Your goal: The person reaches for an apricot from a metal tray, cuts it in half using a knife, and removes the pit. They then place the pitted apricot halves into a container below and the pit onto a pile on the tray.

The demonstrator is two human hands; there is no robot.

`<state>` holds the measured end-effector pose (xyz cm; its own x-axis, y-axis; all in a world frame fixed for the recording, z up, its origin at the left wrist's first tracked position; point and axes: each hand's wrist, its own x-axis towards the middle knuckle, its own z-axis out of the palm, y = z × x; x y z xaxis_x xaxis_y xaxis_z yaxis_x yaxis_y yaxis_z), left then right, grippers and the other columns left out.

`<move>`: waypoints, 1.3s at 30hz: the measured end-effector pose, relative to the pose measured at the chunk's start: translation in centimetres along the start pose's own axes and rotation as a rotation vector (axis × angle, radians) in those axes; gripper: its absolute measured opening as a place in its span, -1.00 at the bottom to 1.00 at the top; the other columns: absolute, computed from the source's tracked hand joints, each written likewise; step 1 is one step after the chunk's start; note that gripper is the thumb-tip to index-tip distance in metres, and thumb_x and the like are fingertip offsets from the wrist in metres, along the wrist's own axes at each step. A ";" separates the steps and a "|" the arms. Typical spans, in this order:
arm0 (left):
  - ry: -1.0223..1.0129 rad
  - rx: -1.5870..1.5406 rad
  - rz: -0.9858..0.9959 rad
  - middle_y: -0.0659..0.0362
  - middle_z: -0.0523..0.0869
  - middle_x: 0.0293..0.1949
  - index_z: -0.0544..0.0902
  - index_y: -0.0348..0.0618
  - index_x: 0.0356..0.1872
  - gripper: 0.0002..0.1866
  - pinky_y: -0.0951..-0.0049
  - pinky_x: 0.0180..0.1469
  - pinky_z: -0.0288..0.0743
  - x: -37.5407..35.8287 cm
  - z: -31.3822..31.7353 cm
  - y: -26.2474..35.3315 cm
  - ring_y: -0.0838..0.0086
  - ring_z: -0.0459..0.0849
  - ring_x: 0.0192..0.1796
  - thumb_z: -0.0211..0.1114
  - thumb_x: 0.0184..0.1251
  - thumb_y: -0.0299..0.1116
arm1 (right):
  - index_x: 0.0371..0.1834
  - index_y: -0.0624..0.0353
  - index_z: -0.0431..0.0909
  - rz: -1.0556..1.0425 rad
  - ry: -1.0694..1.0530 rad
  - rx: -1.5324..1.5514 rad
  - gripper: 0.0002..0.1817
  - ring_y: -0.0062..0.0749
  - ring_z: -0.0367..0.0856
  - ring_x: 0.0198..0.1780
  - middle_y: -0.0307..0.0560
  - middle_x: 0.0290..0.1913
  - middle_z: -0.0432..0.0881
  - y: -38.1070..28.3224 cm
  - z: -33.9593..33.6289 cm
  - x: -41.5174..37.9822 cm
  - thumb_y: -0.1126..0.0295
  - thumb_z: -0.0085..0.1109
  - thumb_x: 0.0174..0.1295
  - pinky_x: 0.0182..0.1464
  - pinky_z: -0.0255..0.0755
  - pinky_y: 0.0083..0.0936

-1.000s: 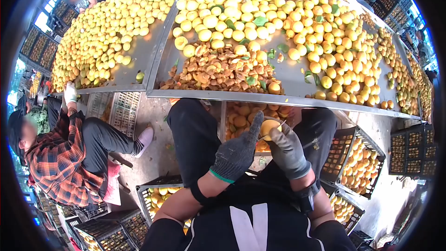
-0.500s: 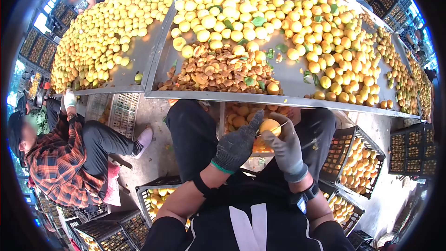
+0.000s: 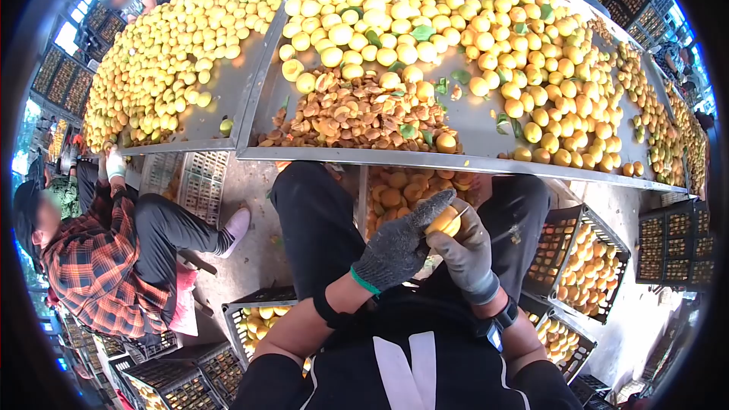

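My left hand (image 3: pixel 395 250), in a dark grey knit glove with a green cuff, is closed round a yellow-orange apricot (image 3: pixel 445 222). My right hand (image 3: pixel 467 254), in a pale grey coated glove, is closed against the same apricot. A thin blade (image 3: pixel 462 212) shows at its fingers beside the fruit; its handle is hidden in the glove. Both hands are between my knees, over a crate of apricots (image 3: pixel 391 196). Ahead of them, a heap of brown pits (image 3: pixel 357 114) lies at the near edge of the metal table (image 3: pixel 364 156).
Whole apricots (image 3: pixel 380 15) and some green leaves cover much of the table behind its raised rim. Black crates of apricots (image 3: pixel 588 269) stand at my right, another crate (image 3: pixel 258 326) at my left. A person in a plaid shirt (image 3: pixel 99 273) sits to the left.
Both hands have dropped slightly with the apricot, which has turned. My left hand has moved right and its fingers now wrap over the fruit, uncovering more of the crate below.
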<state>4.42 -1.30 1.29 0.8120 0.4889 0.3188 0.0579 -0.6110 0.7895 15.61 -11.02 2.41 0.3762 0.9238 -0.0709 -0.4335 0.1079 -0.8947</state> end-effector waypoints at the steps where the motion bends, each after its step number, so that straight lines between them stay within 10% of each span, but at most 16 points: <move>1: -0.029 -0.036 -0.047 -0.03 0.61 0.09 0.27 0.05 0.41 -0.27 0.20 -0.08 0.57 -0.1 0.3 -0.2 0.05 0.67 -0.07 0.23 0.14 -0.51 | 0.27 0.28 0.28 -0.028 0.004 0.019 -0.42 -0.53 0.55 -0.01 -0.16 0.00 0.56 0.1 -0.1 -0.1 0.53 0.31 0.19 0.12 0.46 -0.55; 21: -0.071 -0.247 -0.089 0.04 0.50 0.25 0.26 -0.01 0.38 -0.33 0.34 0.15 0.51 0.8 -0.1 -2.7 0.27 0.58 0.20 0.26 0.24 -0.49 | 0.13 0.33 0.37 0.066 0.104 0.008 -0.49 -0.34 0.52 0.10 -0.02 0.01 0.54 2.0 -2.1 0.0 0.62 -0.07 -0.01 0.24 0.36 -0.47; 27: -0.312 -0.732 -0.534 0.11 0.55 0.09 0.04 0.09 0.50 -0.18 0.45 -0.15 0.58 1.2 -1.6 -3.0 0.48 0.61 -0.27 0.25 0.27 -0.49 | 0.02 0.25 0.43 -0.315 0.094 -1.142 -0.74 -0.27 0.59 0.04 0.01 0.00 0.57 5.5 -6.4 0.2 0.49 0.12 0.29 0.03 0.53 -0.49; 29: -0.380 -0.529 -0.738 0.18 0.59 -0.06 0.00 0.11 0.51 -0.16 0.52 -0.31 0.53 1.2 -2.1 -2.9 0.56 0.52 -0.40 0.25 0.28 -0.50 | -0.35 0.29 0.53 0.088 0.377 0.017 -0.84 -0.23 0.65 -0.04 0.01 -0.06 0.61 8.2 -7.9 0.3 0.50 0.34 0.13 0.00 0.55 -0.47; 32: -0.290 -0.581 -0.699 0.22 0.61 -0.19 0.05 0.09 0.50 -0.21 0.57 -0.37 0.49 0.8 -1.5 -4.4 0.61 0.51 -0.40 0.23 0.30 -0.49 | 0.01 0.18 0.43 0.341 0.455 0.452 -0.79 -0.15 0.57 0.12 -0.03 0.00 0.55 4.2 -4.9 0.5 0.42 0.04 0.36 0.01 0.56 -0.37; 36: -0.208 -0.833 -0.546 0.24 0.59 -0.36 0.16 0.05 0.47 -0.29 0.61 -0.45 0.42 1.4 -2.4 -3.2 0.66 0.47 -0.47 0.22 0.31 -0.49 | 0.20 0.17 0.37 0.462 0.087 0.692 -0.64 -0.17 0.53 0.17 -0.03 0.08 0.54 5.7 -6.1 0.3 0.28 -0.05 0.42 -0.02 0.53 -0.41; 39: -0.177 -1.208 -0.558 0.28 0.50 -0.51 0.27 -0.03 0.41 -0.38 0.67 -0.54 0.31 1.7 -3.1 -2.6 0.68 0.39 -0.56 0.19 0.32 -0.50 | 0.25 0.21 0.35 0.617 -0.048 0.284 -0.57 -0.20 0.58 0.09 -0.03 0.06 0.56 4.1 -2.6 -0.1 0.19 -0.11 0.45 -0.16 0.52 -0.53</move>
<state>3.85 3.07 1.44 0.9170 0.3485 -0.1941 -0.0675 0.6151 0.7855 15.89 -11.63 -2.38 -0.0432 0.8618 -0.5055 -0.7578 -0.3579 -0.5455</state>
